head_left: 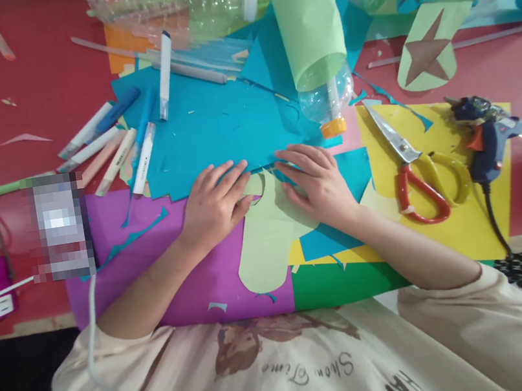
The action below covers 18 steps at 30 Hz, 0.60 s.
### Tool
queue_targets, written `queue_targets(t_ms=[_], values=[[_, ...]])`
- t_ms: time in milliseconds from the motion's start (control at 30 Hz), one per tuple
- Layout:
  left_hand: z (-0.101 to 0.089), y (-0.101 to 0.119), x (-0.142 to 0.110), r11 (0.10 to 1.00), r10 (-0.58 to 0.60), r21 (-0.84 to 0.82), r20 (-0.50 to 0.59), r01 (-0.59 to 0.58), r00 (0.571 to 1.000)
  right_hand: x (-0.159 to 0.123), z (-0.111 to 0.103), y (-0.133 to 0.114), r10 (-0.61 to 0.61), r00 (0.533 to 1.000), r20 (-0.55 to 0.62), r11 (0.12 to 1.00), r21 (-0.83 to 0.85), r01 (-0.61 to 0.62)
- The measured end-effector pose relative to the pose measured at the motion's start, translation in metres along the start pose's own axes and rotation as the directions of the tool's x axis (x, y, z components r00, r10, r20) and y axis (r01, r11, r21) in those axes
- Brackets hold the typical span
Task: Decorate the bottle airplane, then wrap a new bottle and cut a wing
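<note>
My left hand (216, 197) lies palm down, fingers stretched out, over the edge of the blue paper (221, 123) and the purple sheet (149, 232). Facing it, my right hand (316, 182) also rests flat with fingers extended. Between them is a pale green paper cutout (262, 251) with a rounded lower end, its upper part against the blue paper's edge. The right fingertips touch the papers there; whether anything thin is under the palms is hidden. Just beyond stands a tilted plastic bottle (323, 104) with an orange cap, wrapped in light green paper.
Scissors (406, 164) and a glue gun (486, 142) lie on yellow paper (473, 235) to the right. Several markers (140, 158) are at the left, near a blurred phone (60, 225) with a cable. A paper piece with a brown star (429, 53) is at the upper right.
</note>
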<state>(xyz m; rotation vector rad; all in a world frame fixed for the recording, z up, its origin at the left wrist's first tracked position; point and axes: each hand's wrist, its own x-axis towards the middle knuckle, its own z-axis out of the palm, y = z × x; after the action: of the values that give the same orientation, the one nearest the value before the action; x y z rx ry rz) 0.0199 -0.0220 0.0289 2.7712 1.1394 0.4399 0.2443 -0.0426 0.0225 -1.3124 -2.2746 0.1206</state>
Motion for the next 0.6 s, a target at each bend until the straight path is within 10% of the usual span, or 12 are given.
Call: queue_targets(t_ms=[600], values=[[-0.0035, 0.0004, 0.0007, 0.997, -0.064, -0.05, 0.062, 0.067, 0.996, 0.0009, -0.0085, -0.003, 0.052, 0.992, 0.118, 0.993, 0.1, -0.064]])
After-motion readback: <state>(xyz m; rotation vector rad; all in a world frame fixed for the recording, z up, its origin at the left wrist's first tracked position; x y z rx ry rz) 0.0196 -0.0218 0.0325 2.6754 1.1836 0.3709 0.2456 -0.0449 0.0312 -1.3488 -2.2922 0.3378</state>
